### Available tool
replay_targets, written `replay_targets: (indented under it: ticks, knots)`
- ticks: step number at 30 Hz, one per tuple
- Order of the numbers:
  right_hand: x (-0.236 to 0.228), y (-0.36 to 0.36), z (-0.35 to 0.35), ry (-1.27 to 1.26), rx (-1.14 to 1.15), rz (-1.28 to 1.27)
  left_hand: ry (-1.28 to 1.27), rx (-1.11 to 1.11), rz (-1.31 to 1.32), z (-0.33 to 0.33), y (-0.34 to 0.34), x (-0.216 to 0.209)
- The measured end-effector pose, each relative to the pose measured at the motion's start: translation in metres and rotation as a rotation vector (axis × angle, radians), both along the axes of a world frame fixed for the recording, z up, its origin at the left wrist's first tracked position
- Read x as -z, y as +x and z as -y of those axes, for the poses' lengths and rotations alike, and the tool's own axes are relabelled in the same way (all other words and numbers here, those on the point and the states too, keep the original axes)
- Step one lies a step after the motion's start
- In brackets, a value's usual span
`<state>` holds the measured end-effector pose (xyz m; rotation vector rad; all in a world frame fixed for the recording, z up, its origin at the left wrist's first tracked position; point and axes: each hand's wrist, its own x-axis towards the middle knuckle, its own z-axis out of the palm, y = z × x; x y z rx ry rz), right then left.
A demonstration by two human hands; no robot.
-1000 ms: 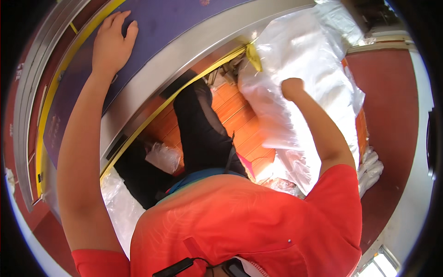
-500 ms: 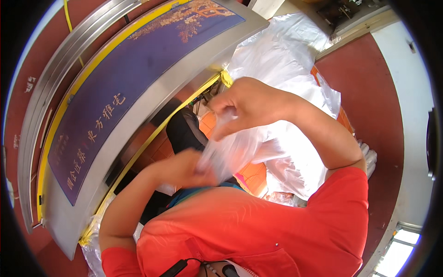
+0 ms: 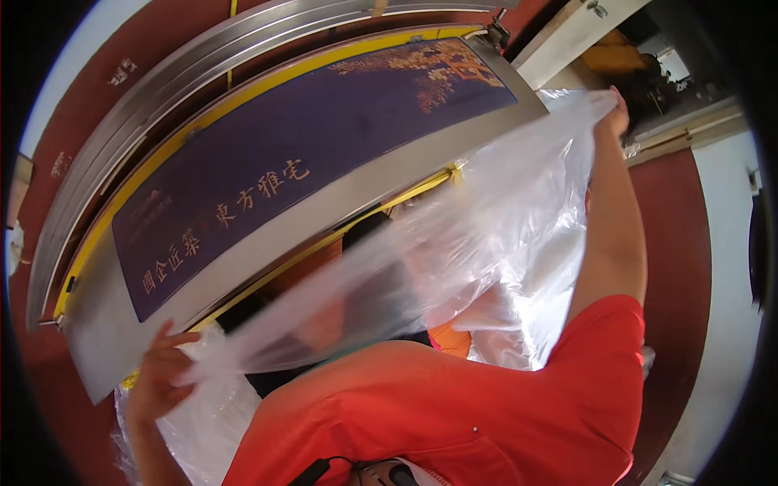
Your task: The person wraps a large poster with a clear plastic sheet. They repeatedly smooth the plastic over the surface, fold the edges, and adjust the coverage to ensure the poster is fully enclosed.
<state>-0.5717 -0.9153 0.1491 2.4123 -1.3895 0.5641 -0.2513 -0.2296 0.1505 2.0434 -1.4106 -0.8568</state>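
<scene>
A sheet of clear plastic film (image 3: 397, 259) is stretched on a slant between my two hands, above my lap. At the upper right, my right hand (image 3: 614, 121) is closed on the film's far corner, arm extended. My left hand (image 3: 162, 377), at the lower left, grips the other end near the thumb, while some of its fingers stand apart. Just beyond the film lies a long metal panel (image 3: 454, 150) with a dark blue decorated face (image 3: 324, 130). The film blurs what lies beneath it.
Yellow tape or strap (image 3: 429, 185) runs along the panel's near edge. Curved metal strips (image 3: 186, 77) lie behind the panel. More crumpled clear plastic (image 3: 527, 308) spreads at the right, and some (image 3: 215, 421) lies at the lower left. A wooden frame piece (image 3: 575, 36) juts in at the top right.
My hands have moved far apart, the left toward the lower left, the right up and right. The film, bunched between them before, is now spread out. The view has turned somewhat.
</scene>
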Motion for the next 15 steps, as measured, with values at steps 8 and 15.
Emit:
replay_targets:
  ticks: [8,15]
  knots:
    - [0.084,0.177,-0.163,0.191,-0.694,-0.120,-0.424,-1.049,-0.231,-0.222,0.105,0.007]
    - [0.088,0.184,-0.131,0.280,-0.327,-0.174,-0.789,-1.218,-0.640,-0.211,0.127,0.085]
